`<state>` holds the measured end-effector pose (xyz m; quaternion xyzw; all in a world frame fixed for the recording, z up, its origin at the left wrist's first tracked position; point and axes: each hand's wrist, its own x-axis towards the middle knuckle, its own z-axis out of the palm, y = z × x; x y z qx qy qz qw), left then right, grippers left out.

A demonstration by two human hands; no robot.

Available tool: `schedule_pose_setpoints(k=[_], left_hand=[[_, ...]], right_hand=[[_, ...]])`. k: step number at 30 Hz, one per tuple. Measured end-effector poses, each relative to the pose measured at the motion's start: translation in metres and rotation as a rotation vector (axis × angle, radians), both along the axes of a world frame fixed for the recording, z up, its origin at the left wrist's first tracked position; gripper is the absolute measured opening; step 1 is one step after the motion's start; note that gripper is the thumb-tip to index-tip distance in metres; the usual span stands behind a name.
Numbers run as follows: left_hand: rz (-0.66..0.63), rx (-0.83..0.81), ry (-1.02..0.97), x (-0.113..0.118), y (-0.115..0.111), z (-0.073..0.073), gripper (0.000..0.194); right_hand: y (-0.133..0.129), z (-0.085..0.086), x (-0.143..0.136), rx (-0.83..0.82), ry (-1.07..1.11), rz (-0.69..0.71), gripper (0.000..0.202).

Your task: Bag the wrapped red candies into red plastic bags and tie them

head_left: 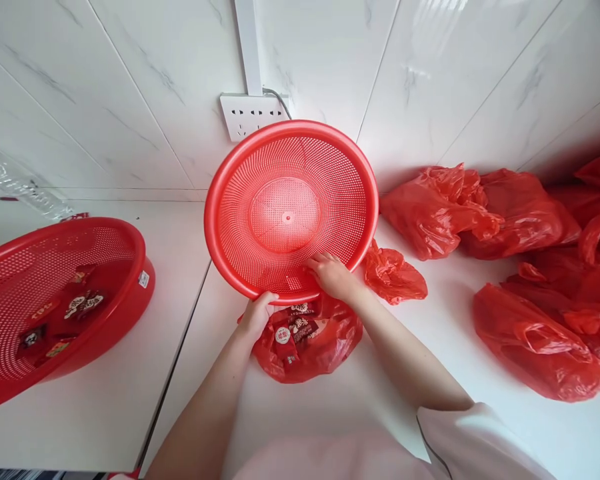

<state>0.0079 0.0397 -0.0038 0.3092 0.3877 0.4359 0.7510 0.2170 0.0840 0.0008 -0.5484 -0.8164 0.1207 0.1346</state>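
Centrally, basket: tilted, rim over bag.
Left hand: clamped on rim.
Right hand: inside basket; cannot tell finger spread.
Packets: bagged, pale characters too small.
Sticker: second basket, illegible.

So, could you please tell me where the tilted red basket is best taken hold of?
Probably by its rim, at the left and right edges, one hand from each side: it is a thick, rounded lip. The tilted red basket has its mouth toward the person, leaving those edges in plain view, while the lower edge overlaps the red bag.
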Motion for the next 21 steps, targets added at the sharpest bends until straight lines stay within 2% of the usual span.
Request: schedule_pose_setpoints(k=[6, 12, 16, 19, 21], left_hand=[[-0.047, -0.009, 0.005, -0.002, -0.001, -0.006, 0.033], [-0.024, -0.039, 0.005, 0.001, -0.002, -0.001, 0.036], [-0.039, -0.074, -0.016, 0.001, -0.001, 0.002, 0.035], [-0.038, -0.08, 0.006, -0.001, 0.0, 0.001, 0.029], [-0.064, -0.064, -0.02, -0.002, 0.001, 0.001, 0.029]], right_hand=[[0.006, 0.006, 0.01, -0.188, 0.441, 0.027, 0.031], [0.0, 0.022, 0.01, -0.388, 0.694, 0.036, 0.028], [-0.013, 0.043, 0.005, -0.455, 0.71, 0.219, 0.03], [-0.023, 0.059, 0.001, -0.587, 0.686, 0.41, 0.033], [-0.027, 0.065, 0.0, -0.624, 0.675, 0.453, 0.033]])
